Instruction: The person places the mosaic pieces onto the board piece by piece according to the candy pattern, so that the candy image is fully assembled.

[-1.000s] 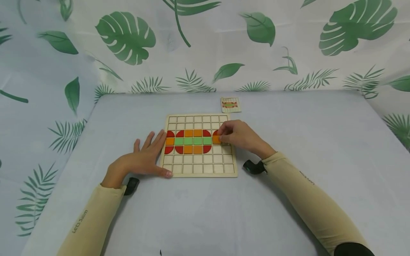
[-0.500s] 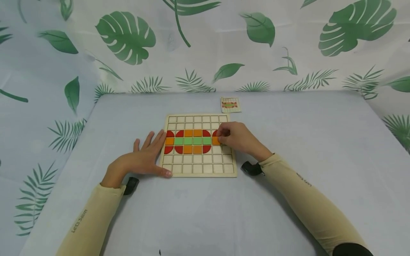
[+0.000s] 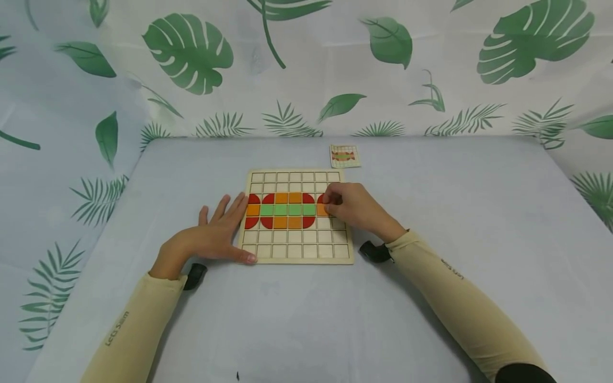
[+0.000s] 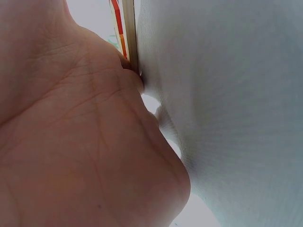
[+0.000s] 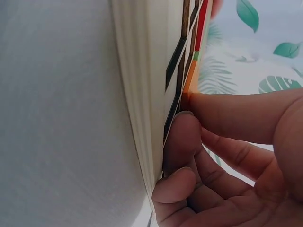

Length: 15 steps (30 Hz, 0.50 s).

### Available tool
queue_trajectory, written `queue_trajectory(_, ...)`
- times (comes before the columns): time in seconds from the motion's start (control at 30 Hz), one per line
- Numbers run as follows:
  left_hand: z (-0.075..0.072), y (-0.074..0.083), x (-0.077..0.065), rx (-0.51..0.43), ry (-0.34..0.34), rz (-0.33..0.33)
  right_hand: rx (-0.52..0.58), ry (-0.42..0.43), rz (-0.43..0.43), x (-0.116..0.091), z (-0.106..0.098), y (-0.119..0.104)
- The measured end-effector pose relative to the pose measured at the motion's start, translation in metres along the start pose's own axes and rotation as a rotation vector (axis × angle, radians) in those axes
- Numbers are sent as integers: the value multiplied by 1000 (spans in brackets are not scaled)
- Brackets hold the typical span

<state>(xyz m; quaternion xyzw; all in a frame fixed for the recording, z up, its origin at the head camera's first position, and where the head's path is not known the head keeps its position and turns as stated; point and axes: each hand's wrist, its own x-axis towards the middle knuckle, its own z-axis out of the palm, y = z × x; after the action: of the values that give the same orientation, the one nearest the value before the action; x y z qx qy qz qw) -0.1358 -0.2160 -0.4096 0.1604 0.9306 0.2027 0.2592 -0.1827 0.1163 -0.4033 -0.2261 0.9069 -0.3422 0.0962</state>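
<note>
A square wooden grid board (image 3: 296, 261) lies flat, with red, orange and green tiles set across its middle rows. My left hand (image 3: 203, 240) rests at the board's left side, fingers spread along the edge and thumb at the near left corner. At the right side, my right hand (image 3: 356, 208) pinches an orange square tile (image 3: 321, 209) at a cell in the middle row. A red rounded tile (image 3: 320, 198) sits just behind it, partly hidden by the fingers. In the right wrist view the thumb touches the orange tile (image 5: 189, 81), and the other fingers are curled at the board's edge.
A small card (image 3: 344, 156) with a printed coloured grid pattern lies behind the board's far right corner. White cloth (image 3: 306, 319) covers the table. A leaf-printed curtain (image 3: 306, 69) rises behind it and at the sides.
My right hand has moved slightly left with the orange tile, which now lines up closer with the cell. The left hand stays in place on the board.
</note>
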Motion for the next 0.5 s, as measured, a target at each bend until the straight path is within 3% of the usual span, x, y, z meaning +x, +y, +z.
queue_trajectory(0.33, 0, 1, 1, -2, -3, 0, 9, 3, -34, -2, -1, 1)
queue_trajectory(0.5, 1, 0, 1, -7, -4, 5, 9, -41, -39, -2, -6, 1)
